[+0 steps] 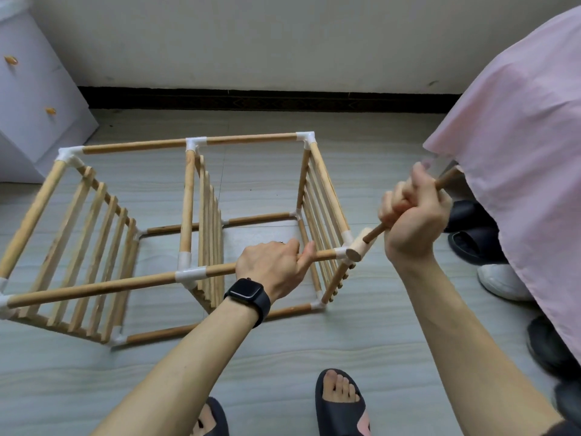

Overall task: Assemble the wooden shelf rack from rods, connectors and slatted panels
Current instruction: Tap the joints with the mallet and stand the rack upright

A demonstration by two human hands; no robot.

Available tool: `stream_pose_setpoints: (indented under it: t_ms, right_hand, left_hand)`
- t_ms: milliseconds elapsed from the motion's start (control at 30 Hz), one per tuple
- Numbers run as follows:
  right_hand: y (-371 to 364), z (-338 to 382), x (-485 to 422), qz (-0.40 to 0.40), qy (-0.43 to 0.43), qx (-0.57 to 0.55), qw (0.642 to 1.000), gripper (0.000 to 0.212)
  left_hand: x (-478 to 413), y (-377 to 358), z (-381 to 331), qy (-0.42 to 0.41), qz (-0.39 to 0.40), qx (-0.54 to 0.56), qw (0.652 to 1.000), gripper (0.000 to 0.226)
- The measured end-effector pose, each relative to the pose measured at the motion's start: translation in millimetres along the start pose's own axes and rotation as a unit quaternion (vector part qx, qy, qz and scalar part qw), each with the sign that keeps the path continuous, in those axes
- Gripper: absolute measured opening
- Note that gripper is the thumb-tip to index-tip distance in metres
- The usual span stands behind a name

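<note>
Left hand (273,265) is gripping the upper near rod (323,255) of the rack (94,287), with its fingers curled over the rod just left of the rack's right-end corner connector (341,253). A dark watch (248,297) is sitting on that wrist. Right hand (412,212) is clamping the handle of a wooden mallet (361,249) in a closed fist, held off the rack's right end. The mallet head is resting against that corner connector from the outside. The two hands are working apart, one on either side of the connector.

The rack is lying on the grey floor (283,357) in front of the person. Three slatted panels (210,234) are standing on edge inside it: one at the rack's left end, one at its middle, one at its right end. White connectors are joining the rods at the visible corners and mid-joints.

To the rack's right a pink cloth (518,152) is hanging, with dark slippers (471,240) and a white shoe (500,281) lying under its edge. Beyond the rack's left end a white drawer unit (31,105) is standing by the wall (251,42). On the near side of the rack — the person's feet in dark sandals (341,404)
</note>
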State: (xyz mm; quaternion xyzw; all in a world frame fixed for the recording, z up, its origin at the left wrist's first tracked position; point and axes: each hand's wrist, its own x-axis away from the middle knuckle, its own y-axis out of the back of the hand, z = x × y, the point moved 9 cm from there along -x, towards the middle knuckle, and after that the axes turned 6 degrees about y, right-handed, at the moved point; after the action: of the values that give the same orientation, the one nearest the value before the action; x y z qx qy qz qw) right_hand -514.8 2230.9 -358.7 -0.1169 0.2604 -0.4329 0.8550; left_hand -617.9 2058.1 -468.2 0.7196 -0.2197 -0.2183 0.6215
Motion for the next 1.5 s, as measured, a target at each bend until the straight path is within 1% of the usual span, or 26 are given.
stream_pose_setpoints:
  t_ms: [67, 100, 133, 167, 200, 233, 267, 300, 333, 400, 533, 600, 667, 733, 833, 900, 967, 1000, 1067, 1133, 1200, 1267, 1367, 1400, 1433, 1500]
  right_hand:
    - [39, -5, -5, -0.058, 0.005, 0.025, 0.998, 0.049]
    - [60, -19, 1, -0.075, -0.016, 0.086, 0.993, 0.047]
    - [76, -39, 11, -0.065, -0.056, 0.169, 0.982, 0.041]
    - [87, -67, 23, -0.017, -0.111, 0.255, 0.96, 0.032]
    - [92, -97, 41, 0.064, -0.172, 0.323, 0.929, 0.02]
    - [95, -124, 63, 0.143, -0.231, 0.355, 0.895, 0.013]
    - [98, -146, 82, 0.204, -0.275, 0.364, 0.866, 0.023]
    - [101, -162, 96, 0.235, -0.304, 0.353, 0.853, 0.035]
    - [101, -170, 105, 0.243, -0.322, 0.338, 0.85, 0.041]
    - [102, -175, 108, 0.23, -0.324, 0.337, 0.854, 0.033]
    - [91, -159, 91, 0.216, -0.279, 0.368, 0.86, 0.017]
    - [79, -139, 78, 0.22, -0.246, 0.364, 0.871, 0.012]
    - [65, -112, 55, 0.218, -0.193, 0.378, 0.879, 0.012]
    - [42, -76, 28, 0.224, -0.131, 0.401, 0.879, 0.016]
    - [-10, -7, -13, 0.242, -0.016, 0.432, 0.869, 0.022]
    - [-55, 46, -31, 0.252, 0.081, 0.44, 0.858, 0.03]
    - [-97, 85, -37, 0.274, 0.156, 0.456, 0.832, 0.038]
    - [-116, 96, -36, 0.293, 0.178, 0.471, 0.813, 0.04]
    - [-151, 103, -29, 0.344, 0.201, 0.515, 0.759, 0.049]
    - [-178, 94, -16, 0.391, 0.195, 0.559, 0.705, 0.056]
    - [-187, 82, -6, 0.416, 0.191, 0.582, 0.672, 0.052]
    - [-184, 75, 4, 0.424, 0.195, 0.583, 0.665, 0.044]
    - [-160, 69, 15, 0.438, 0.182, 0.613, 0.632, 0.045]
    - [-152, 72, 20, 0.44, 0.182, 0.615, 0.628, 0.047]
    - [-145, 80, 25, 0.428, 0.197, 0.606, 0.641, 0.05]
    - [-133, 111, 36, 0.371, 0.261, 0.565, 0.689, 0.051]
  left_hand:
    - [0, -1, 0, -0.01, 0.0, 0.007, 1.0, 0.073]
    - [-1, -1, 0, -0.015, 0.0, 0.013, 1.0, 0.076]
    - [-1, -2, 0, -0.018, -0.001, 0.014, 1.0, 0.079]
    - [-2, -2, -1, -0.021, 0.003, 0.014, 1.0, 0.081]
    - [-3, -3, -2, -0.023, 0.01, 0.015, 1.0, 0.082]
    - [-4, -4, -3, -0.023, 0.015, 0.019, 0.999, 0.083]
    - [-5, -5, -3, -0.023, 0.017, 0.021, 0.999, 0.084]
    - [-5, -6, -2, -0.023, 0.018, 0.02, 0.999, 0.085]
    - [-5, -5, -1, -0.021, 0.015, 0.018, 1.0, 0.086]
    - [-5, -4, 0, -0.016, 0.009, 0.013, 1.0, 0.086]
    - [-9, 8, 0, 0.004, 0.009, 0.026, 1.0, 0.086]
    - [-15, 29, 2, 0.014, -0.016, 0.038, 0.999, 0.086]
    - [-23, 61, 3, 0.017, -0.045, 0.069, 0.996, 0.086]
    - [-29, 99, 4, 0.017, -0.072, 0.132, 0.988, 0.085]
    - [-27, 159, 13, 0.013, -0.116, 0.284, 0.952, 0.086]
    - [-14, 196, 24, -0.008, -0.173, 0.403, 0.899, 0.071]
    - [3, 221, 35, -0.023, -0.241, 0.472, 0.848, 0.05]
    - [12, 227, 40, -0.024, -0.273, 0.483, 0.832, 0.041]
    - [27, 226, 52, -0.009, -0.315, 0.492, 0.811, 0.031]
    - [39, 205, 67, 0.034, -0.313, 0.507, 0.803, 0.031]
    - [46, 178, 73, 0.064, -0.278, 0.525, 0.801, 0.028]
    - [54, 161, 74, 0.074, -0.244, 0.531, 0.808, 0.027]
    - [60, 150, 68, 0.053, -0.187, 0.505, 0.841, 0.025]
    - [63, 147, 70, 0.054, -0.178, 0.493, 0.85, 0.026]
    - [64, 145, 74, 0.058, -0.17, 0.479, 0.86, 0.028]
    - [64, 145, 82, 0.058, -0.147, 0.455, 0.876, 0.034]
